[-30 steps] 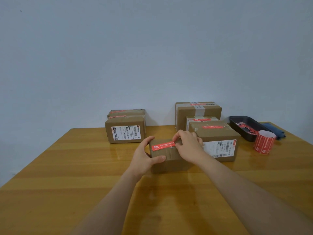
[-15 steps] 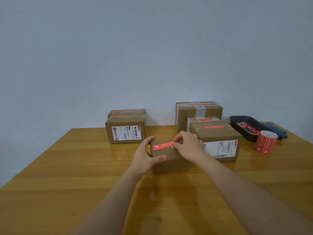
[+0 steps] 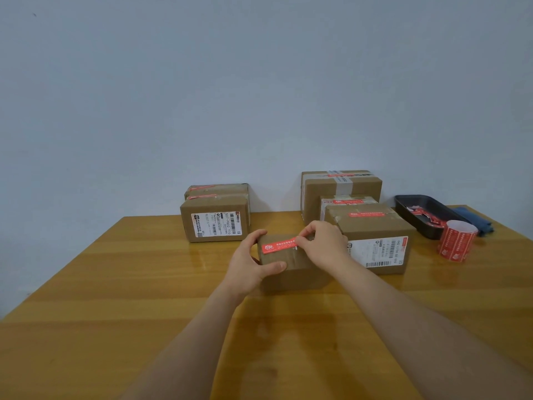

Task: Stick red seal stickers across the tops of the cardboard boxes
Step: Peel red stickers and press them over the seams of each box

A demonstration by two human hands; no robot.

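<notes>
A small cardboard box (image 3: 291, 272) sits mid-table in front of me. A red seal sticker (image 3: 278, 245) lies across its top. My left hand (image 3: 249, 262) grips the box's left end, thumb on the near face and fingers curled over the far edge. My right hand (image 3: 324, 243) is at the sticker's right end, fingertips pinching or pressing it down; the end itself is hidden under the fingers. A roll of red stickers (image 3: 457, 241) stands at the right.
Two stacked sealed boxes (image 3: 216, 215) stand at the back left. Three more sealed boxes (image 3: 372, 226) crowd just right of my right hand. A black tray (image 3: 424, 215) with red scraps and a blue cloth (image 3: 473, 219) sit far right. Wooden table (image 3: 115, 284).
The hands and the box have barely moved. The right hand's fingers stay at the sticker's right end. The view has shifted slightly.
</notes>
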